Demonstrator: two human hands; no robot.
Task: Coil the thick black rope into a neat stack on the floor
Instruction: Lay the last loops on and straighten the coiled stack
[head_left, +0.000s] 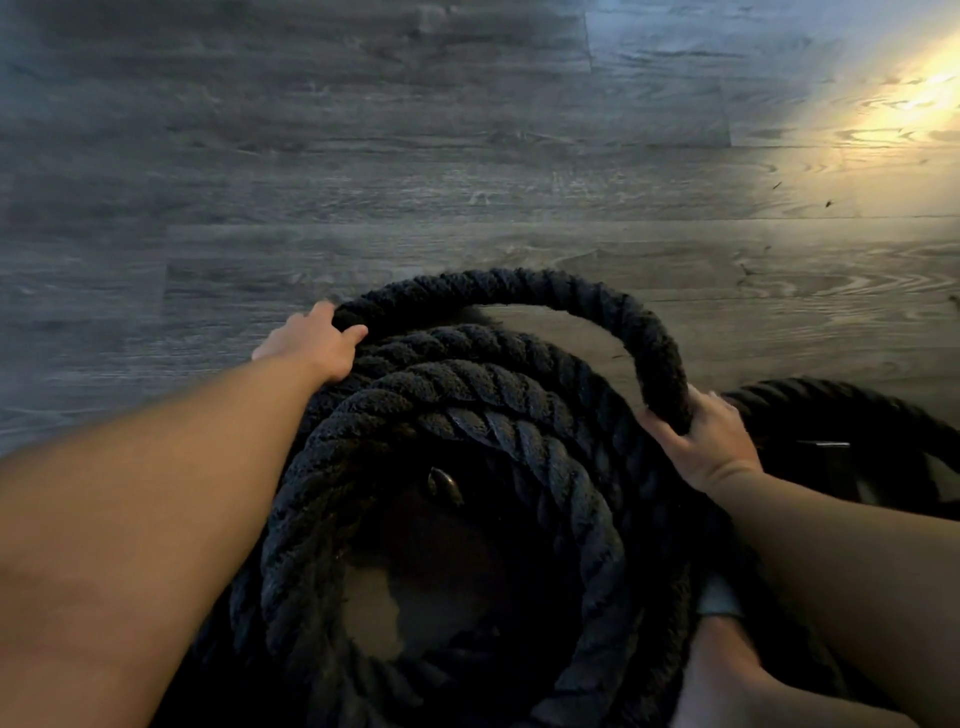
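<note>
- Black thick rope (467, 415) lies coiled in stacked rings on the grey wood-plank floor (363, 156), with one loose loop arching above the stack's far side.
- Left hand (317, 343) grips that loop at its left end.
- Right hand (701, 441) grips its right end, fingers curled round the rope.
- More rope trails off to the right.

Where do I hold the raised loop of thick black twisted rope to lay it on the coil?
Take the raised black rope loop at both ends, from outside: left hand where it leaves the coiled stack, right hand on its right leg. It arches stiffly, so one grip would likely let it twist.
</note>
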